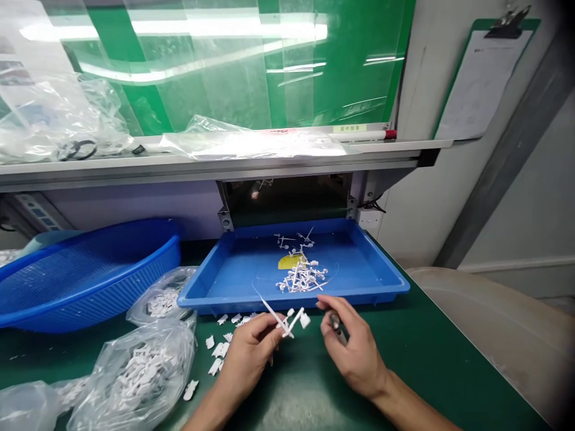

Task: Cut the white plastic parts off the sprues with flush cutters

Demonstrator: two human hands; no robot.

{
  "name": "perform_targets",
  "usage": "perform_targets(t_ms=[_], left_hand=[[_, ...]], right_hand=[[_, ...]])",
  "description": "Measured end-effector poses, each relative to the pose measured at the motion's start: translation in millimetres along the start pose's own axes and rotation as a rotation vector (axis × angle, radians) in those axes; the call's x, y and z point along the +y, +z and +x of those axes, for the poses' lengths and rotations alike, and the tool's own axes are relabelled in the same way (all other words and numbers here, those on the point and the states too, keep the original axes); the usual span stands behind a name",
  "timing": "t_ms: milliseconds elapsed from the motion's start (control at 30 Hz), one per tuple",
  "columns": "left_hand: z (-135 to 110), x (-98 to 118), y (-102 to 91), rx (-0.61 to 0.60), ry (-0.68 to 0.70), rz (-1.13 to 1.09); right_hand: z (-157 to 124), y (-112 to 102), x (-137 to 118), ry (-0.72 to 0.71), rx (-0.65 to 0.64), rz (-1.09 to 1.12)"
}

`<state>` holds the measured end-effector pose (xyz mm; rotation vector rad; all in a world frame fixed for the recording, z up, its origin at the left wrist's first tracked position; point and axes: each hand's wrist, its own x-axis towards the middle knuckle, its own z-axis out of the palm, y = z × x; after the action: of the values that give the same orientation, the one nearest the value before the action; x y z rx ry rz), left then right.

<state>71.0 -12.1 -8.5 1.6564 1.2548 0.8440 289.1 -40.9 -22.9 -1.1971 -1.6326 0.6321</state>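
Observation:
Between the thumb and fingers of my left hand [247, 356] is a white plastic sprue [286, 328], with a long thin spike and small flat parts on short stems. My right hand [359, 353] is closed around a short dark metallic tool [338, 328]; the fingers cover much of it, so its kind is unclear. The two hands are apart, in front of a blue tray [211, 302]. Loose white plastic pieces [220, 350] lie on the green table beside my left hand. A heap of white sprues [302, 276] sits in the tray near a yellow patch [290, 261].
Clear plastic bags of white pieces [148, 371] stand to the left, below a large blue basket [90, 269]. Above the tray runs a shelf [179, 170] with plastic bags on it. A clipboard [487, 78] hangs at the upper right.

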Motion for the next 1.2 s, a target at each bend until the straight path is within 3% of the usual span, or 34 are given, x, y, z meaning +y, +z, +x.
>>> perform_targets(t_ms=[133,267,433,700,933,1100,1200], left_hand=[[-11,2,-1.4,0.079,0.307,0.109],[-19,-1,7.5,0.071,0.383,0.077],[-21,-2,13.4,0.094,0.376,0.054],[-20,-7,10.7,0.094,0.341,0.007],[-19,-8,14.3,0.062,0.344,0.037],[-18,-4,14.7,0.013,0.301,0.022],[-18,-5,15.1,0.044,0.260,0.033]], right_hand=[[-1,6,2,0.144,-0.208,-0.203],[-6,12,-2,0.094,-0.339,-0.315],[-9,14,-4,0.038,-0.367,-0.368],[-8,13,-3,-0.025,-0.294,-0.424],[-10,15,-4,-0.014,-0.343,-0.419],[-10,13,-1,-0.031,-0.310,-0.423],[-10,12,-1,0.004,-0.312,-0.440]])
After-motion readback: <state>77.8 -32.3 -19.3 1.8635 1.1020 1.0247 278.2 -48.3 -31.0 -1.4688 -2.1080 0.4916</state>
